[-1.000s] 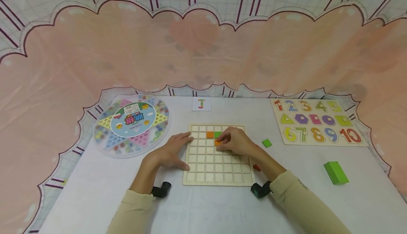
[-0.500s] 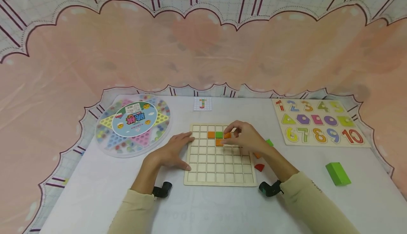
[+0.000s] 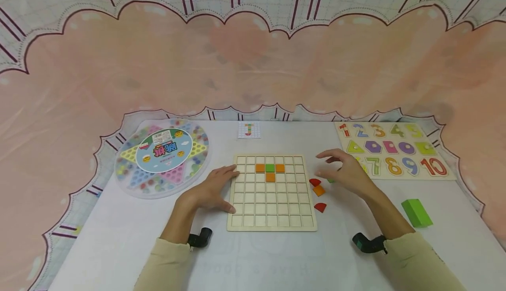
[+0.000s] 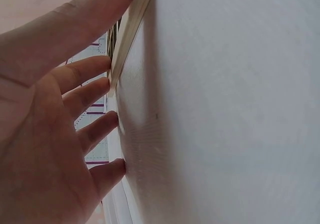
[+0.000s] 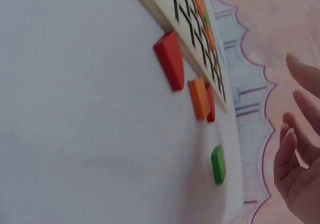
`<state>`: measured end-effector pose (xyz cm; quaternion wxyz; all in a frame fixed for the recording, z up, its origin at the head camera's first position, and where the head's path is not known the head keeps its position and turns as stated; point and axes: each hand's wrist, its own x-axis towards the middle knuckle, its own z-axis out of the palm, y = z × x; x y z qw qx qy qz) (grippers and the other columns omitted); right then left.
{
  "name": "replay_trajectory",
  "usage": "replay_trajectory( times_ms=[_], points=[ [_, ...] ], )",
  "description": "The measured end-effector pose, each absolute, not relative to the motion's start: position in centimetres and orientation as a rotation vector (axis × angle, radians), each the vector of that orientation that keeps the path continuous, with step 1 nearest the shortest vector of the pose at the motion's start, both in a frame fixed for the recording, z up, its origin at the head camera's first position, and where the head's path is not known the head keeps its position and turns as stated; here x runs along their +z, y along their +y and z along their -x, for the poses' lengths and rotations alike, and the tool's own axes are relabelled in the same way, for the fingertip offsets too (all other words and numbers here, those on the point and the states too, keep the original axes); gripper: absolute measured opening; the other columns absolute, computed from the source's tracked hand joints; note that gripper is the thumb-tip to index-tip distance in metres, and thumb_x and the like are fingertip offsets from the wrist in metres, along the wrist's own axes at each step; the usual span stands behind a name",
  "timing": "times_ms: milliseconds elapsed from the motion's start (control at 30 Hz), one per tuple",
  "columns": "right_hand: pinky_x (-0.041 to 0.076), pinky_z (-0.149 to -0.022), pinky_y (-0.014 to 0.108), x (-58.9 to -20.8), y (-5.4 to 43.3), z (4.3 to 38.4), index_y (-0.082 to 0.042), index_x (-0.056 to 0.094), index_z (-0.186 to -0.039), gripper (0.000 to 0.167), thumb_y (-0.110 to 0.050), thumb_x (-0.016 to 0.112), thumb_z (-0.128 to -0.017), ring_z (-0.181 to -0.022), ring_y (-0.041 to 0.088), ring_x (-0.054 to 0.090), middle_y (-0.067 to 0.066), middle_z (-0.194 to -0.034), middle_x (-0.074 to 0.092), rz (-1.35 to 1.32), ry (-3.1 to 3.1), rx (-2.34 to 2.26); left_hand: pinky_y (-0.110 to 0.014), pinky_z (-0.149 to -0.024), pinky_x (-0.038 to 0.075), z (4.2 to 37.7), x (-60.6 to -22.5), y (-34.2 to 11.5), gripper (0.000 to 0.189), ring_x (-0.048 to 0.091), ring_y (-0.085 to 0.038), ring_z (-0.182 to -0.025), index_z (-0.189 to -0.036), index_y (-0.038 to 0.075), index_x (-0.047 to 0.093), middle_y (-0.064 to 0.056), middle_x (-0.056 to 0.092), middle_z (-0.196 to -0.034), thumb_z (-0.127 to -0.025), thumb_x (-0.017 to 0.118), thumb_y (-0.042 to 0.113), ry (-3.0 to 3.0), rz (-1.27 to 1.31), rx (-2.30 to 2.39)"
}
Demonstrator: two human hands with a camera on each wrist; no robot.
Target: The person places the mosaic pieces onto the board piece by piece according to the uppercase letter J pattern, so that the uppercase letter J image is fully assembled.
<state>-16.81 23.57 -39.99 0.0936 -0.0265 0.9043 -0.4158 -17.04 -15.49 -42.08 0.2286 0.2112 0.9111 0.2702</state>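
A wooden grid board (image 3: 272, 220) lies on the white table. Its squares hold a green tile (image 3: 270, 168) between two orange tiles, with a third orange tile (image 3: 270, 177) below the green one. My left hand (image 3: 209, 189) rests against the board's left edge, thumb and fingers spread. My right hand (image 3: 348, 171) hovers right of the board with nothing in it, fingers loosely bent, near a loose green tile (image 5: 218, 165) that it partly hides in the head view. Two red quarter-round pieces, one nearer me (image 3: 320, 207), and an orange tile (image 3: 319, 190) lie by the board's right edge.
A small pattern card (image 3: 249, 129) lies behind the board. At the left is a round marble game box (image 3: 164, 157). To the right are a wooden number puzzle board (image 3: 395, 150) and a green block (image 3: 417, 213).
My right hand let go of an orange tile to the right of the green one on the board, then moved right, off the board. The left hand stayed in place.
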Motion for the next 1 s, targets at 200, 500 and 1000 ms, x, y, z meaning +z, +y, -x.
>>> replay_trajectory(
  times_ms=[200, 500, 1000],
  points=[
    [0.053, -0.093, 0.039, -40.8, 25.6, 15.6, -0.015, 0.060, -0.139, 0.056, -0.034, 0.078, -0.090, -0.138, 0.037, 0.045, 0.014, -0.148, 0.056, 0.012, 2.682, -1.259, -0.060, -0.128, 0.020, 16.9, -42.2, -15.6, 0.100, 0.014, -0.040, -0.159, -0.157, 0.008, 0.039, -0.011, 0.020, -0.172, -0.073, 0.092, 0.022, 2.507, -0.567, 0.762],
    [0.049, -0.089, 0.029, -42.7, 26.6, 15.7, -0.013, 0.068, -0.132, 0.047, -0.026, 0.080, -0.088, -0.125, 0.033, 0.056, 0.013, -0.143, 0.063, -0.017, 2.688, -1.206, -0.062, -0.128, 0.020, 16.9, -42.0, -15.7, 0.101, 0.015, -0.042, -0.159, -0.156, 0.007, 0.039, -0.013, 0.021, -0.172, -0.073, 0.092, 0.024, 2.508, -0.584, 0.771],
    [0.047, -0.075, 0.016, -44.1, 26.3, 16.4, -0.009, 0.079, -0.108, 0.022, -0.015, 0.081, -0.087, -0.092, 0.021, 0.057, 0.015, -0.120, 0.071, 0.049, 2.817, -1.109, -0.062, -0.127, 0.020, 17.1, -41.8, -15.5, 0.101, 0.016, -0.043, -0.158, -0.156, 0.006, 0.039, -0.015, 0.021, -0.171, -0.073, 0.092, 0.024, 2.510, -0.602, 0.749]
  ],
)
